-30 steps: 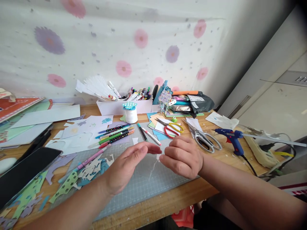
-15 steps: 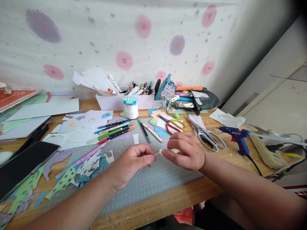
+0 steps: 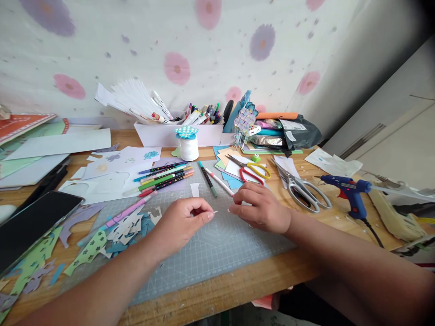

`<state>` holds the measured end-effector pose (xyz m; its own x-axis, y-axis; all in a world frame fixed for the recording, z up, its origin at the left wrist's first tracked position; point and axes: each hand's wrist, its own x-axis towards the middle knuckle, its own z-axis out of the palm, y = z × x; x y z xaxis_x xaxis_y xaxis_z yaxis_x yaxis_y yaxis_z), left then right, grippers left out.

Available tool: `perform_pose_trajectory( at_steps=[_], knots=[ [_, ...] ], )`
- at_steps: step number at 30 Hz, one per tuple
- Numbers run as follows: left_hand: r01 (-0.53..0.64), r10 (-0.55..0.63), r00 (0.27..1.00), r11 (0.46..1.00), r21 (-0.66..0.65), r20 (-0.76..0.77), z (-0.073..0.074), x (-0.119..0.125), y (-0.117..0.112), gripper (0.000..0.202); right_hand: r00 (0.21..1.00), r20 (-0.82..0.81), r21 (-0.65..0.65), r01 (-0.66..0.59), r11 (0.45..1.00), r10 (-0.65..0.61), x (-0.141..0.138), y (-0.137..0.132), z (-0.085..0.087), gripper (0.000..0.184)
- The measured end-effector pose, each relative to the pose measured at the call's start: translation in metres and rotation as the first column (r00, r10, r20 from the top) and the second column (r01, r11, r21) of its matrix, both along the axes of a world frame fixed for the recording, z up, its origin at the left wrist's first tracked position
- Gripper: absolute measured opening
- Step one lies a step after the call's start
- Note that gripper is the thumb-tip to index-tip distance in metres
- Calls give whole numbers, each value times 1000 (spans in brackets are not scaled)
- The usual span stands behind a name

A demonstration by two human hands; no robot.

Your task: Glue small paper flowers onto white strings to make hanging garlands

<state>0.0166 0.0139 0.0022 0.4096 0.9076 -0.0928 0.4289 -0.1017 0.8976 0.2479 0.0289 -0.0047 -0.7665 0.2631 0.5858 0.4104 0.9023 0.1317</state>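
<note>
Both hands hover low over a grey cutting mat on a wooden desk. My left hand is closed in a pinch, with a short white thread end sticking out of its fingertips toward the right. My right hand is also closed in a pinch, a few centimetres from the left one; what it grips is too small to name. A white thread spool with a blue patterned top stands behind the mat. Coloured marker pens lie between the spool and my left hand.
Red-and-yellow scissors and large metal scissors lie right of the mat. A blue glue gun rests further right. Paper cut-outs litter the left. A dark tablet sits far left. A white pen box lines the wall.
My left hand went from flat and open to a pinch on the thread. Both hands sank closer to the mat and drew slightly apart. The camera tilted downward.
</note>
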Motion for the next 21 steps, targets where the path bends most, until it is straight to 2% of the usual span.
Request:
perform_pose_trajectory(
  at_steps=[3,7,10,11,13,15,17,19,21],
  knots=[
    [59,-56,996,998,29,-69,-6,7,-5,17,999,-46,-33,1,999,-2,5,-3,4,17],
    [83,-5,963,956,282,-268,-17,10,-4,13,999,-45,-63,-11,998,8,9,-6,2,15],
    [128,60,903,908,399,-426,-20,7,0,18,997,-76,-80,-17,997,11,9,-10,-1,14],
    [121,87,896,895,429,-435,-19,6,0,19,996,-93,-75,-12,997,4,9,-13,-1,13],
    [63,123,928,880,472,-353,-14,5,-1,22,990,-140,-51,-3,999,-4,6,-18,-1,13],
    [17,52,984,924,382,-170,-8,7,-6,22,983,-183,-7,-17,1000,16,2,-23,2,12],
    [56,-65,996,987,148,62,-1,11,-13,23,978,-201,60,-49,997,60,-4,-29,7,10],
    [105,-86,967,992,-67,241,4,15,-20,20,976,-197,132,-67,989,92,-9,-33,12,8],
    [91,-28,942,981,-173,335,6,18,-24,16,976,-189,187,-70,980,106,-12,-35,15,9]
  ],
)
